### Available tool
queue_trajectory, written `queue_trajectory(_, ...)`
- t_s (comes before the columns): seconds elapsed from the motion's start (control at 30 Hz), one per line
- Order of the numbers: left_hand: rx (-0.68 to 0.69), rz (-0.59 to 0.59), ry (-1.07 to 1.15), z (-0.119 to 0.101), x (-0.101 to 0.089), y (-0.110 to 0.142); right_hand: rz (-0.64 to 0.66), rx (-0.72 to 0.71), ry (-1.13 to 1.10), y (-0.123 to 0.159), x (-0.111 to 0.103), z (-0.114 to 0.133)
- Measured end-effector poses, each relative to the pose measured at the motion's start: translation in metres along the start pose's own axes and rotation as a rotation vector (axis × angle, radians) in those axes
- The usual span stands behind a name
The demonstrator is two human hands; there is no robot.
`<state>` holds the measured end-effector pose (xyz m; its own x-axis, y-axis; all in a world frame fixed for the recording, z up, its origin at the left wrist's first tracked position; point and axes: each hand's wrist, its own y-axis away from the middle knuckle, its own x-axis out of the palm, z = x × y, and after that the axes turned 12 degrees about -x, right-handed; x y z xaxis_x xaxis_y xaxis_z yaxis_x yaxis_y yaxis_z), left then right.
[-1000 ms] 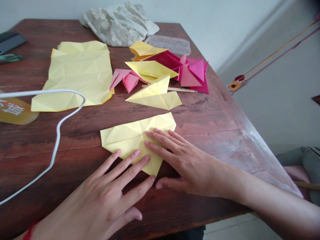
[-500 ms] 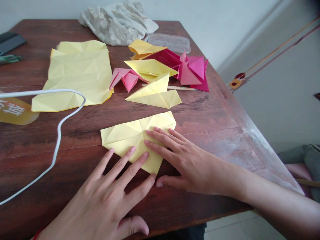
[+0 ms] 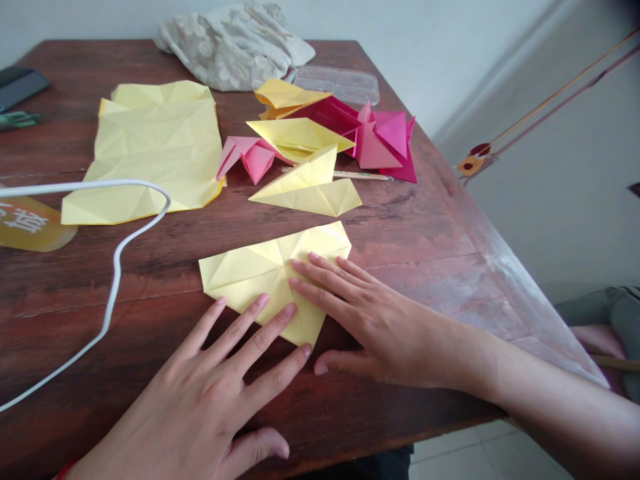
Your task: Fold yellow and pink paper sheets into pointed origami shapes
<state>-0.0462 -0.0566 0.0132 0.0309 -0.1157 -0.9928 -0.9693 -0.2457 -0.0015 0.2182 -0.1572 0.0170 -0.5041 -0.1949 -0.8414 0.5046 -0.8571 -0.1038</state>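
Folded yellow origami sheet (image 3: 250,277) lies flat on wood surface (image 3: 410,233), under both hands. L hand (image 3: 205,393) & R hand (image 3: 385,330) rest on it, fingers (image 3: 325,283) spread wide, nothing gripped.

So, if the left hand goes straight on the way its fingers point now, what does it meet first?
The folded yellow paper, which the left hand already seems to touch at its fingertips; after that, probably the right hand, though depth is unclear.
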Motion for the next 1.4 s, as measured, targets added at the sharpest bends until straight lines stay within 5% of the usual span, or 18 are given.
queue_trajectory(0.47, -0.097, -0.061, 0.244, 0.009, -0.008, -0.026, 0.005, 0.032, 0.030, -0.001, 0.003, 0.001)
queue_trajectory(1.13, -0.115, -0.092, 0.032, 0.006, 0.000, -0.023, 0.050, 0.056, 0.006, -0.005, -0.004, 0.006)
queue_trajectory(1.4, -0.115, -0.088, 0.066, 0.007, 0.000, -0.021, -0.081, 0.122, 0.100, -0.010, 0.012, 0.010)
